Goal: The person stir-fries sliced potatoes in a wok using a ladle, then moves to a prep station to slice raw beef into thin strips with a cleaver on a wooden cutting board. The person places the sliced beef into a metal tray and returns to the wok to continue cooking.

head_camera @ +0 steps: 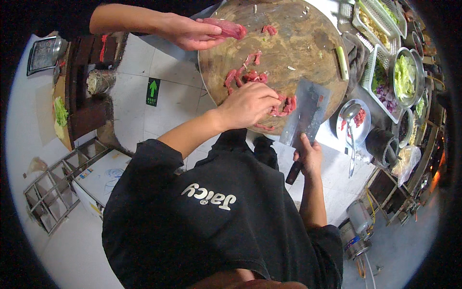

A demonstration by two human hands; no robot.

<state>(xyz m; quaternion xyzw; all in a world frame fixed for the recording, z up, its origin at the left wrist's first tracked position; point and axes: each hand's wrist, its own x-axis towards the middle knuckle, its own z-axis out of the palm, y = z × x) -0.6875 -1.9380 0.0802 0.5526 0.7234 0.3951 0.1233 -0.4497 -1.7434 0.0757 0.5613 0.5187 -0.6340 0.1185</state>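
Note:
My right hand (309, 155) is closed round the dark handle of a cleaver (306, 108), whose broad blade lies over the near right edge of a round wooden chopping block (296, 47). Left of the blade, my left hand (249, 104) has its fingers bent down on strips of raw red meat (287, 104); whether it grips any is hidden. More raw meat strips (252, 76) lie just beyond that hand. A small bit of meat (269, 30) sits farther back. At the block's far left edge, another person's hand holds a larger piece of raw meat (225, 29).
A green-and-white vegetable stalk (342, 63) lies at the block's right edge. Beyond are a plate (364, 126) with meat bits and a ladle (351, 115), a metal bowl (406, 77) of lettuce and white plastic baskets (368, 81). The other person's forearm (126, 21) reaches in from upper left.

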